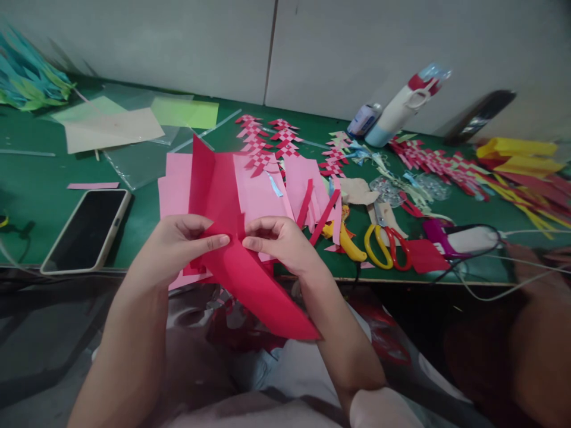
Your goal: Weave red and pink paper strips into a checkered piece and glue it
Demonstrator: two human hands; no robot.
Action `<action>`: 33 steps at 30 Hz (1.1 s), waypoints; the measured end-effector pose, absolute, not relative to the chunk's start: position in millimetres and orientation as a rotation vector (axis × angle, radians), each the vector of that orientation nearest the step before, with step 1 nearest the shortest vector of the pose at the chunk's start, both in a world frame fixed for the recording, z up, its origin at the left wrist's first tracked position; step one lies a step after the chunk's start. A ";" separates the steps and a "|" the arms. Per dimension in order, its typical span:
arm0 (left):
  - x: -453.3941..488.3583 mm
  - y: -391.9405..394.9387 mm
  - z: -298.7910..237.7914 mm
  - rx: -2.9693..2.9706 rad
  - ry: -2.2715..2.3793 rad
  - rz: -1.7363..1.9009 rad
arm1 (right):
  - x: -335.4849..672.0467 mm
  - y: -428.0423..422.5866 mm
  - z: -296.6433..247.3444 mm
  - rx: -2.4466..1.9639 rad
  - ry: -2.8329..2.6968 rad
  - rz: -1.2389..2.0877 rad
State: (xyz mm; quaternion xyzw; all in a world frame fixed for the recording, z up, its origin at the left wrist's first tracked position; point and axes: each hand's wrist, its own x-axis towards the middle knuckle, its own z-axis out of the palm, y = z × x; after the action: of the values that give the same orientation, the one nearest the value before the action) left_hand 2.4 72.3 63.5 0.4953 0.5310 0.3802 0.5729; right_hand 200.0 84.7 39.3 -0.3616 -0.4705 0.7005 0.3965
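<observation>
A folded sheet of red paper (263, 291) is held up between my two hands over the table's front edge. My left hand (191, 241) pinches it from the left, thumb on top. My right hand (276, 238) has thumb and forefinger closed on the right side of the same paper, where a narrow upright flap shows. One end of the sheet rises behind my hands, and the other hangs down toward my right forearm. Beneath lie pink paper sheets (178, 172). Red paper strips (325, 217) rest to the right of my right hand.
Yellow-and-red-handled scissors (387, 244) and a yellow-handled tool (350, 238) lie at the right. A phone (87, 229) is at the left. Behind are woven paper chains (254, 142), a can (363, 119) and a white bottle (397, 113). Cables (482, 294) run along the right edge.
</observation>
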 end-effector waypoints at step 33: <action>-0.3 71.3 71.1 1.099 1.334 0.977 | 199.1 80.2 38.3 -0.942 -1.242 1.716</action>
State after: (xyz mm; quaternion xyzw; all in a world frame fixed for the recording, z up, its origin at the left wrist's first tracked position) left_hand -0.3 71.3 71.1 0.4636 0.5627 0.4120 0.5466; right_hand 199.1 80.2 38.3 -0.3724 -0.4911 0.6783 0.4000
